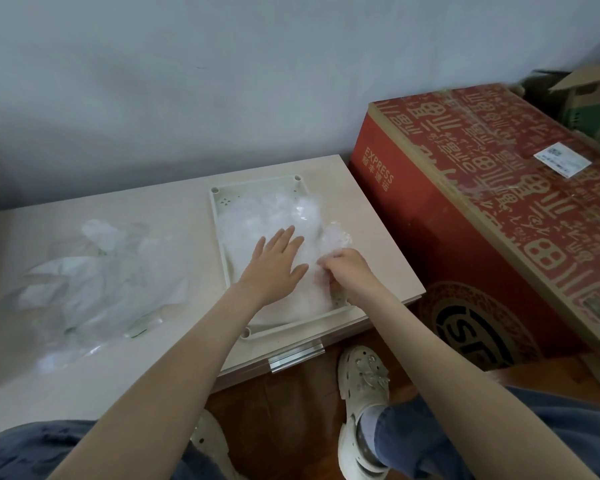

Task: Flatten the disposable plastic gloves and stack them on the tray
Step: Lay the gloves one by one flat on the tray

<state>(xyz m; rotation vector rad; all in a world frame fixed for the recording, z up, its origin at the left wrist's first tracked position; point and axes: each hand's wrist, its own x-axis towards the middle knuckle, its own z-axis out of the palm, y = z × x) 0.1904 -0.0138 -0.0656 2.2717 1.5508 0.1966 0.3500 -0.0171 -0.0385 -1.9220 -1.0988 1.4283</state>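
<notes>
Head view. White tray (222, 244) sat on the right part of a pale table (84, 368), holding a stack of clear plastic gloves (257, 216). Left hand (278, 261) lay flat on the stack, fingers straight and spread. Right hand (347, 271), fingers curled, pinched the top glove's plastic near the tray's right rim. A loose pile of crumpled gloves (97, 289) lay on the table left of the tray, apart from it. Red printed carton (492, 209) stood right of the table. Pale clogs (361, 410) and blue jeans (447, 441) were visible below, over a dark wood floor (291, 410).
</notes>
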